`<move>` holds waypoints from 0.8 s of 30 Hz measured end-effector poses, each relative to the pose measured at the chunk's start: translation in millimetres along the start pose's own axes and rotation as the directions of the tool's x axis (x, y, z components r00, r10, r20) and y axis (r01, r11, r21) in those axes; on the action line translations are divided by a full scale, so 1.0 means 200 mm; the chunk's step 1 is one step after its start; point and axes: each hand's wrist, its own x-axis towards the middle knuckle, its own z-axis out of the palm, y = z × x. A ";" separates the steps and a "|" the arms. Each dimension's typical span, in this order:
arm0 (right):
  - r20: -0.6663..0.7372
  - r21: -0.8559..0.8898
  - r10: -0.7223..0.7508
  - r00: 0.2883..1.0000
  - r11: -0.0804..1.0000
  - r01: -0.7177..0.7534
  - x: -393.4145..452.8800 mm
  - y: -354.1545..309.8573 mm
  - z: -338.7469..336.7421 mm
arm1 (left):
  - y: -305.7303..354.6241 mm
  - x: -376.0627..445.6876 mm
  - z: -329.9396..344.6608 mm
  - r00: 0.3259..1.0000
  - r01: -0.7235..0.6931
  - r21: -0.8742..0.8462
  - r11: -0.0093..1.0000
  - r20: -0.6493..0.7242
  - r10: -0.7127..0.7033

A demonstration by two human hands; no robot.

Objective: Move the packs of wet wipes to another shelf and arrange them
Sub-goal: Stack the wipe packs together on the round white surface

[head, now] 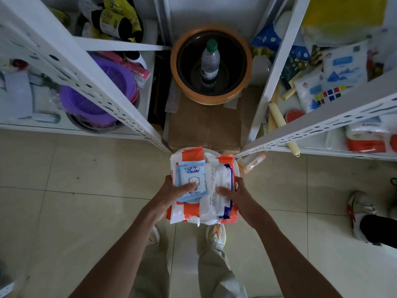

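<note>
I carry a stack of wet wipe packs in front of me, above the tiled floor. A small light-blue pack [190, 181] with a cartoon bear lies on top at the left. Beside it sits a white pack with a dark-blue edge [219, 190]. Both rest on larger orange-and-white packs [184, 214]. My left hand [174, 193] grips the stack's left side, thumb on the blue pack. My right hand [236, 195] grips the right side, fingers on the white pack. More orange-and-white packs [365, 138] lie on the right shelf, and one small orange pack [252, 161] at its corner.
White metal shelves stand left [103, 97] and right [322, 123]. Purple baskets [96, 93] fill the left one. Between them an orange-rimmed pot [211, 63] holding a water bottle [210, 61] sits on a cardboard box [204, 125]. Another person's shoe [361, 214] is at the right.
</note>
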 end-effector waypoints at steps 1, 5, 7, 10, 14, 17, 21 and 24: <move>-0.008 0.019 -0.009 1.000 1.000 0.009 0.00 0.02 0.01 | -0.01 0.01 0.00 1.000 -0.008 -0.011 1.000 -0.007 0.008; -0.070 0.014 -0.055 0.996 0.998 0.057 -0.02 0.05 0.03 | -0.01 0.01 0.02 0.998 -0.044 0.053 0.998 -0.045 0.046; -0.109 -0.054 -0.115 0.987 0.992 0.110 -0.02 0.07 0.03 | -0.01 0.00 0.03 0.991 -0.086 0.106 0.991 -0.092 0.096; -0.195 -0.245 -0.264 0.945 0.946 0.214 -0.06 0.08 0.06 | -0.04 -0.02 0.04 0.954 -0.148 0.222 0.964 -0.225 0.198; -0.439 -0.448 -0.346 0.829 0.884 0.132 -0.14 0.10 0.14 | -0.08 -0.06 0.08 0.859 -0.116 0.354 0.928 -0.433 0.273; -0.454 -0.393 -0.302 0.838 0.912 0.116 -0.17 0.06 0.18 | -0.02 -0.15 0.15 0.731 -0.066 0.543 0.837 -0.545 0.412; -0.425 -0.299 -0.176 0.888 0.953 0.046 -0.15 0.01 0.17 | 0.03 -0.20 0.24 0.701 0.014 0.593 0.805 -0.580 0.415; -0.381 -0.260 -0.115 0.917 0.965 0.013 -0.13 0.00 0.17 | 0.09 -0.18 0.29 0.800 0.063 0.454 0.889 -0.556 0.227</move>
